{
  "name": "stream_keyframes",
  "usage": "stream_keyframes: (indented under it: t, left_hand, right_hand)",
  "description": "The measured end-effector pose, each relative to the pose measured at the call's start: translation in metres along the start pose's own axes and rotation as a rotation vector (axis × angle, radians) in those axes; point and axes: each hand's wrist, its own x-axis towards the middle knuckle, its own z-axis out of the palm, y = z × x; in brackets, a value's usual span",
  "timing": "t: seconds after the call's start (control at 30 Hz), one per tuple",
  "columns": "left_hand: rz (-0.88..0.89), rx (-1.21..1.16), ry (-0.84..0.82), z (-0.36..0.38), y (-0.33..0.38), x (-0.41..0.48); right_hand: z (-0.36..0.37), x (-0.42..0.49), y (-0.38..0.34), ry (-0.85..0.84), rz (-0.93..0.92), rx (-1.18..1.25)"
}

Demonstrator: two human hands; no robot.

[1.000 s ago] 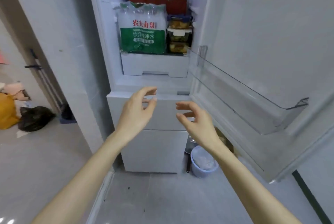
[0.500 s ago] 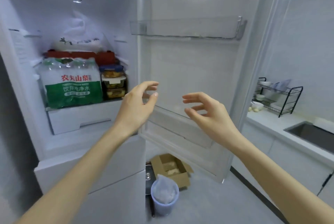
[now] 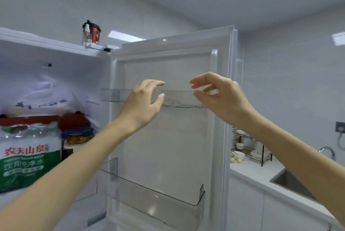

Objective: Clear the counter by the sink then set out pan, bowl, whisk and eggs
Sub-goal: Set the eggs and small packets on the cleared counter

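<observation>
Both bare forearms rise from the lower corners. The left hand [image 3: 143, 103] and the right hand [image 3: 222, 96] hover apart at the same height, fingers [image 3: 158, 82] loosely curled and thumbs out, grasping nothing. Just behind them runs the clear upper door shelf [image 3: 177, 98] of the open fridge door [image 3: 168, 146] (whether a fingertip touches it cannot be told). A deeper lower door shelf [image 3: 158, 199] sits beneath. Inside the fridge, to the left, stands a green-and-white pack of bottled water [image 3: 28, 158]. Past the door's right edge, the worktop [image 3: 252, 171] holds the sink [image 3: 291, 182]. Farther back on it are a white bowl [image 3: 239, 155] and, just beside it, small pale rounded things, seemingly eggs [image 3: 235, 160], by a black dish rack [image 3: 261, 154].
</observation>
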Motion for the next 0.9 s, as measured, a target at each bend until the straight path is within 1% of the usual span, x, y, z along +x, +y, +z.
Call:
stream_keyframes:
  t: [0.07,0.13,0.27,0.33,0.4,0.47,0.57,0.77,0.83,0.9]
  left_hand:
    - [0.0,0.087,-0.072,0.007,-0.011,0.015]
    - [-0.031,0.109,-0.111,0.015,-0.021,0.026]
    - [-0.074,0.076,-0.064,0.03,-0.035,0.024]
    - [-0.069,0.077,-0.027,0.034,-0.039,0.02]
    - [-0.058,0.069,-0.011,0.033,-0.043,0.018]
    - [-0.044,0.064,-0.001,0.03,-0.047,0.017]
    - [-0.003,0.168,-0.024,0.026,-0.055,0.014]
    - [0.016,0.204,-0.042,0.022,-0.062,0.01]
    - [0.019,0.197,-0.04,0.02,-0.062,0.011]
    - [0.023,0.193,-0.051,0.019,-0.062,0.011]
  right_hand:
    - [-0.003,0.018,0.004,-0.013,0.008,0.005]
    - [-0.003,0.038,0.009,-0.04,0.015,-0.017]
    - [0.004,0.077,0.017,-0.158,0.022,-0.195]
    - [0.013,0.093,0.02,-0.282,0.056,-0.278]
    - [0.025,0.106,0.021,-0.431,0.142,-0.303]
    - [0.037,0.117,0.022,-0.575,0.276,-0.274]
    - [0.046,0.13,0.024,-0.72,0.434,-0.224]
    - [0.06,0.135,0.022,-0.931,0.458,-0.335]
    - [0.062,0.135,0.023,-0.926,0.451,-0.375]
    - [0.065,0.136,0.025,-0.846,0.423,-0.404]
